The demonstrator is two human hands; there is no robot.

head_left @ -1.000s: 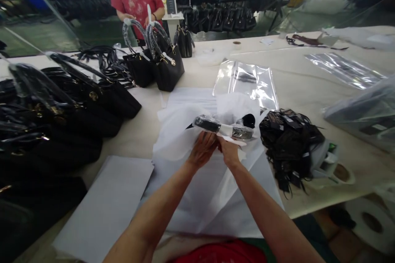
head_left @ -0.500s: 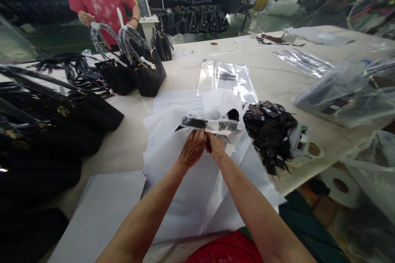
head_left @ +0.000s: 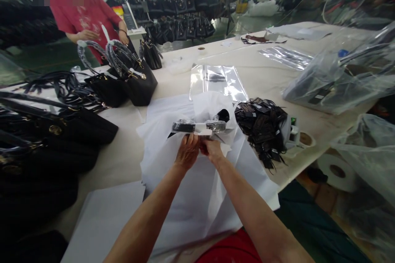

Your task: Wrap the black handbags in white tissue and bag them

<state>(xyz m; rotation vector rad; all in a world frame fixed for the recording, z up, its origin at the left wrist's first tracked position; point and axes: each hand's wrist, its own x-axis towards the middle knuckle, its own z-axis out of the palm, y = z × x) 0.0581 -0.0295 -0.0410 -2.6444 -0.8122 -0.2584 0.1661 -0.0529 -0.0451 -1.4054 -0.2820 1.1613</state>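
A black bag lies in front of me, mostly hidden under white tissue paper (head_left: 185,181); dark parts of it show at the edges. Its black handle (head_left: 183,126) is covered in clear plastic, with a white strip (head_left: 202,128) around the middle. Just below the strip, my left hand (head_left: 187,150) has its fingers bent together on the paper's edge. My right hand (head_left: 212,149) is closed beside it, fingertips meeting near the left hand's. What the right fingers pinch is hidden. More tissue is bunched up behind the handle.
Black handbags (head_left: 140,84) crowd the table's left side. A pile of black tags (head_left: 262,127) lies right, near a tape roll (head_left: 305,139). Clear plastic sheets (head_left: 219,82) lie beyond the bag. Plastic-wrapped goods (head_left: 317,86) sit far right. Across the table stands a person in red (head_left: 89,20).
The camera view has shifted, so the scene sits a little further left. Both hands stay together below the handle, their fingers slightly moved. The co-worker's arm has shifted.
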